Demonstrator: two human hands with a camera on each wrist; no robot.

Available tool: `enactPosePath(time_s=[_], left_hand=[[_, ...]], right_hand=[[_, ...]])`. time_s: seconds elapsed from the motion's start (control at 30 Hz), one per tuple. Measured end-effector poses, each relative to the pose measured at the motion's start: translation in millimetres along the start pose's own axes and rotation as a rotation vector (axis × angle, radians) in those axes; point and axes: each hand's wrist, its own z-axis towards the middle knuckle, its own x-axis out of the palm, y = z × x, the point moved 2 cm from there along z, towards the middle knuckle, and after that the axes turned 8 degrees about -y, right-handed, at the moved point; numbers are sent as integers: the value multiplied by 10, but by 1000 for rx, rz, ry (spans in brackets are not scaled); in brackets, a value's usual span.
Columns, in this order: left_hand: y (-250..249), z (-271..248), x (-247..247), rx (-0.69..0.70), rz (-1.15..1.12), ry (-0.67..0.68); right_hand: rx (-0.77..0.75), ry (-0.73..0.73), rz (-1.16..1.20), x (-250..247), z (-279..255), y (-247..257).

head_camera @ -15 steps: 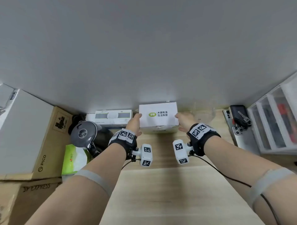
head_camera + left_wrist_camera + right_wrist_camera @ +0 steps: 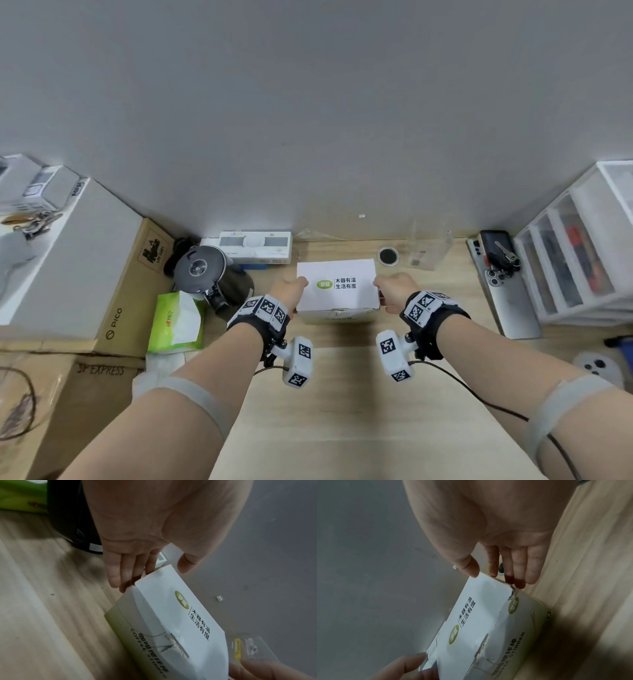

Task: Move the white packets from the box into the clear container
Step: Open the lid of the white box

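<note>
A white box (image 2: 337,286) with a green logo and black print is closed, so the packets inside are hidden. My left hand (image 2: 291,289) holds its left end and my right hand (image 2: 394,289) its right end. In the left wrist view the left hand (image 2: 152,576) has its thumb over the box (image 2: 171,615) top and its fingers down the end face. The right hand (image 2: 496,578) grips the box (image 2: 479,615) the same way. The clear container (image 2: 428,248) stands at the back right by the wall, apart from the box.
A black kettle (image 2: 205,274) and a green tissue pack (image 2: 176,322) sit left of the box, beside cardboard boxes (image 2: 130,291). A flat white box (image 2: 253,251) lies at the back. Phones with keys (image 2: 496,270) and a drawer unit (image 2: 575,267) are on the right.
Both hands have drawn the white box away from the wall toward me. A round black desk grommet behind it now shows.
</note>
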Motion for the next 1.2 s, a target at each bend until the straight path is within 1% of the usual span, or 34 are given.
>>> enactPosePath(time_s=[0.13, 0.3, 0.6, 0.73, 0.87, 0.93, 0.97, 1.03, 1.1, 1.13, 1.2], left_hand=[[171, -170, -87, -3, 105, 17], [340, -400, -232, -14, 168, 23], [557, -546, -407, -28, 207, 33], [579, -583, -476, -50, 158, 25], [492, -612, -521, -115, -21, 73], [418, -631, -561, -134, -148, 66], [380, -634, -588, -129, -218, 45], [305, -617, -648, -93, -361, 3], [222, -616, -696, -51, -524, 13], [190, -599, -718, -32, -596, 19], [143, -556, -740, -11, -690, 33]], right_hand=[[12, -3, -45, 10, -245, -129], [22, 17, -100, 56, -524, -174], [3, 29, -147, 146, -750, -289], [49, 72, -109, 165, -799, -341], [94, 129, 28, 149, -843, -335], [106, 166, 100, 125, -891, -289], [101, 184, 124, 104, -920, -249], [93, 208, 270, 59, -928, -163], [61, 215, 450, 5, -896, -80], [42, 244, 522, -16, -900, -34], [-5, 286, 589, -44, -895, 42]])
